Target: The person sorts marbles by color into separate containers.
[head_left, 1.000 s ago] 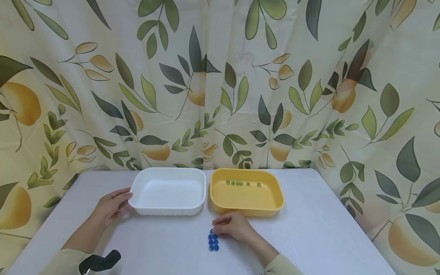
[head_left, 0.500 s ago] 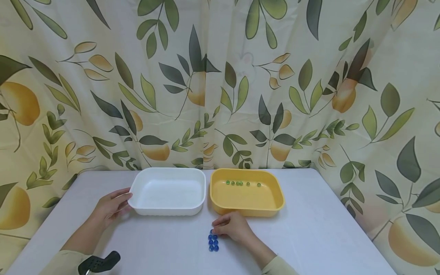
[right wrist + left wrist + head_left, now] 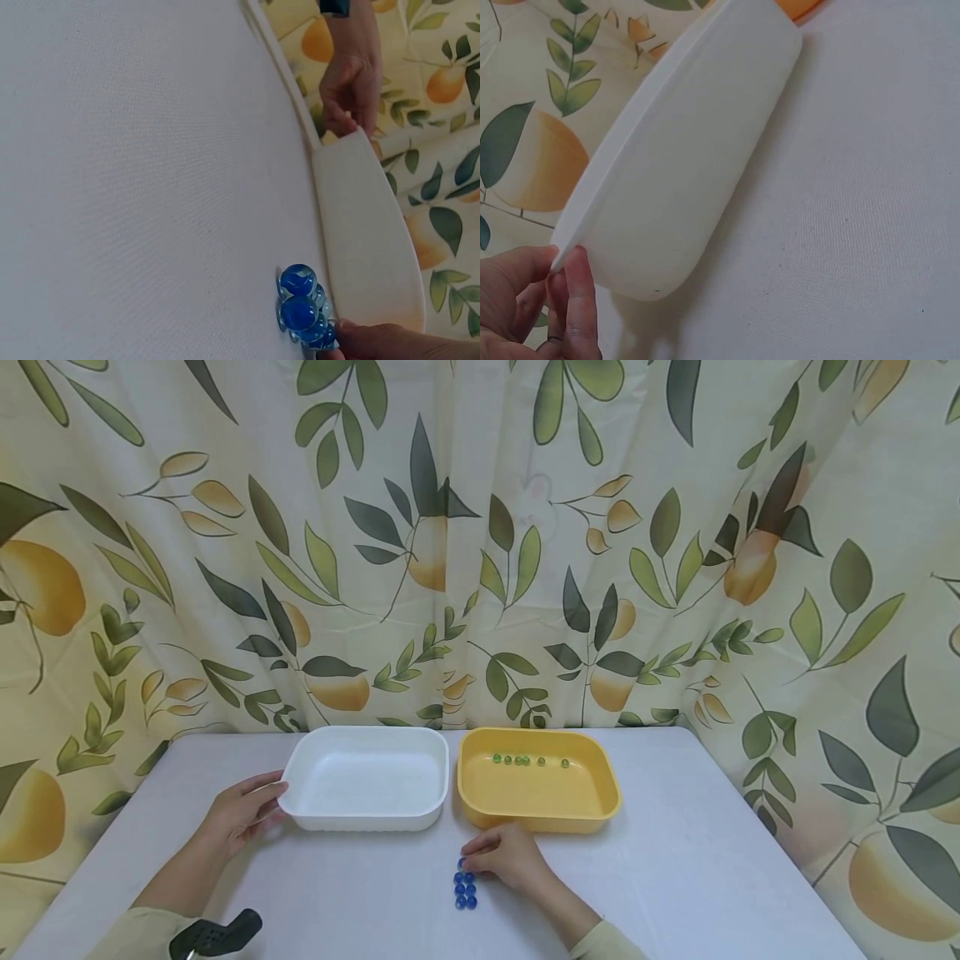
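Observation:
My left hand (image 3: 242,812) holds the left end of a white plastic tray (image 3: 365,821). In the left wrist view, thumb and fingers (image 3: 579,300) pinch the tray's rim. Blue glass marbles (image 3: 460,890) lie in two short columns on the table in front of the trays. At their far end, thumb and fingertips of my right hand (image 3: 513,860) pinch one blue marble (image 3: 462,864). Up close in the right wrist view, swirled blue marbles (image 3: 299,312) sit beside the thumb; the other fingers are mostly out of frame.
A yellow tray (image 3: 540,820) stands right of the white one, with several green marbles (image 3: 542,762) in a row inside. A white cloth covers the table (image 3: 675,860). Behind it hangs a leaf-and-fruit curtain (image 3: 480,527). A black handle-like object (image 3: 217,935) lies by the left sleeve.

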`<state>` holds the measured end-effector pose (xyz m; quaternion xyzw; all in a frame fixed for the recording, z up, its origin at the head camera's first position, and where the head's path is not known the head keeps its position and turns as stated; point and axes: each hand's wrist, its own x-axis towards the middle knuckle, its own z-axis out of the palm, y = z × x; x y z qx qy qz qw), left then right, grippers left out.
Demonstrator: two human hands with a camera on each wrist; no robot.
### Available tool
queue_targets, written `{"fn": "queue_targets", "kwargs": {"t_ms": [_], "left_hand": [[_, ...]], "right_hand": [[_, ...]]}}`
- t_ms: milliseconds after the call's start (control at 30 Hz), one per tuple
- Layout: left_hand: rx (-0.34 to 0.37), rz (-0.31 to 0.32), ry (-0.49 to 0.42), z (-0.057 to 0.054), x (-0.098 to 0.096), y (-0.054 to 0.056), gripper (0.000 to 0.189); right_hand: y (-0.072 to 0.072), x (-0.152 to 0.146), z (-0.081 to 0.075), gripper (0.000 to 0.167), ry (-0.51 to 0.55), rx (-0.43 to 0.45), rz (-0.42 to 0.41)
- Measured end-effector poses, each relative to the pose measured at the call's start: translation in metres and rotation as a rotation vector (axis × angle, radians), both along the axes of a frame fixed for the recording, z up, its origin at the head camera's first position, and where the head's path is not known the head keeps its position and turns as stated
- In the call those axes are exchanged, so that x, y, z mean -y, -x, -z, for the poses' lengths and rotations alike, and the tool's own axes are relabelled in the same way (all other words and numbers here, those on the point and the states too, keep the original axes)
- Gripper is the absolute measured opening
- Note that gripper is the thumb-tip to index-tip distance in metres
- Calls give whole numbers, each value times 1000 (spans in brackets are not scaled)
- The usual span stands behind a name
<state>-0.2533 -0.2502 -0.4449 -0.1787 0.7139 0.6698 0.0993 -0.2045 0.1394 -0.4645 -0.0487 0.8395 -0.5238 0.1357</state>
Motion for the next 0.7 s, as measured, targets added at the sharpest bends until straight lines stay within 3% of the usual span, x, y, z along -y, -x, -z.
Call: {"fn": "queue_targets", "kwargs": {"t_ms": [433,700], "left_hand": [[3,-4,10,-2,-2,-2,66],[14,7,11,-1,0,-1,67]], "right_hand": [[3,-3,5,19,27,40,8],[3,-10,1,24,76,112,-8]]}}
